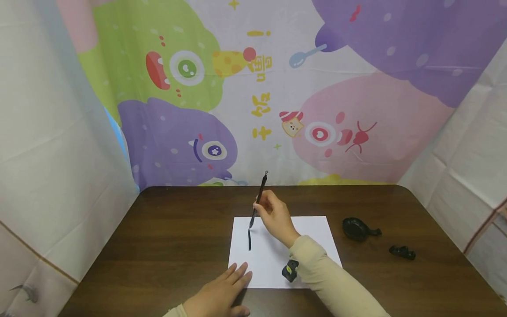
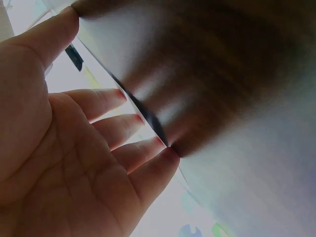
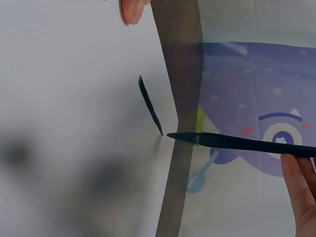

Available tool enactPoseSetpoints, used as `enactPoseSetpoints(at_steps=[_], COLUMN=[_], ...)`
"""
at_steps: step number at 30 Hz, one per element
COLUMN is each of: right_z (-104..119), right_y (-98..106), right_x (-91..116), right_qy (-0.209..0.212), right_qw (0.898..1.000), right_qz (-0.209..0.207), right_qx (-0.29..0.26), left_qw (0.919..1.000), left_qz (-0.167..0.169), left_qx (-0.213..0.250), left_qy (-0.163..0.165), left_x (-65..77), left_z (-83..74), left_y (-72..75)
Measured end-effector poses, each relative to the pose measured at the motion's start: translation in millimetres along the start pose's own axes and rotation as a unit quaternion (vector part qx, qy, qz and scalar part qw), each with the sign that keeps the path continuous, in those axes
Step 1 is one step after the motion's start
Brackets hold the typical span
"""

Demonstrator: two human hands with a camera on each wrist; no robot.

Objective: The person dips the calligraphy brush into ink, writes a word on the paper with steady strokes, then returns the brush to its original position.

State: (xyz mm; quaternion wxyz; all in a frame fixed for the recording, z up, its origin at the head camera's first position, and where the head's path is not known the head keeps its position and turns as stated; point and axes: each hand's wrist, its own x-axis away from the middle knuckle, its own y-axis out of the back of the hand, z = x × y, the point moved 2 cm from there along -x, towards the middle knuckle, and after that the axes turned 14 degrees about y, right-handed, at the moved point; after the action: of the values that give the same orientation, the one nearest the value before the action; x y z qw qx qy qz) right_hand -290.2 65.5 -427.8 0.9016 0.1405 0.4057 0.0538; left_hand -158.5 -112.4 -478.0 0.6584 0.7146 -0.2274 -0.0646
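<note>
My right hand (image 1: 275, 215) pinches a dark writing brush (image 1: 259, 196) between thumb and fingers, its handle tilted up and its tip pointing down. In the right wrist view the brush tip (image 3: 175, 135) stands just off the end of a black ink stroke (image 3: 149, 103). That stroke runs up the left part of a white sheet of paper (image 1: 309, 246). At the sheet's near left corner, my left hand (image 1: 219, 293) lies with fingers spread, fingertips over the paper. The left wrist view shows its palm (image 2: 74, 163) and fingertips down at the surface.
Right of the sheet, a black ink dish (image 1: 355, 229) with a short handle stands on the brown wooden table (image 1: 174, 237). A small black brush rest (image 1: 402, 252) lies nearer. Behind the table hangs a cartoon-printed curtain (image 1: 261, 154); pale cloth (image 1: 51, 145) hangs at the sides.
</note>
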Motion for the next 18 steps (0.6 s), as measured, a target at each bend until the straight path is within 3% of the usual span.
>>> enactPoseSetpoints(at_steps=[12,18], right_z=[-3.1,1.3], right_y=[-1.6,-2.0], right_x=[3.6,4.3], right_qy=[0.010,-0.011], right_qw=[1.000,1.000], right_qz=[0.015,0.018], right_qx=[0.015,0.020], left_qw=[0.9996,0.9996], left_qz=[0.023,0.023], left_qx=[0.013,0.012], left_qy=[0.007,0.009], left_x=[-0.6,0.0], left_z=[-1.0,-1.3], left_y=[2.2,3.0])
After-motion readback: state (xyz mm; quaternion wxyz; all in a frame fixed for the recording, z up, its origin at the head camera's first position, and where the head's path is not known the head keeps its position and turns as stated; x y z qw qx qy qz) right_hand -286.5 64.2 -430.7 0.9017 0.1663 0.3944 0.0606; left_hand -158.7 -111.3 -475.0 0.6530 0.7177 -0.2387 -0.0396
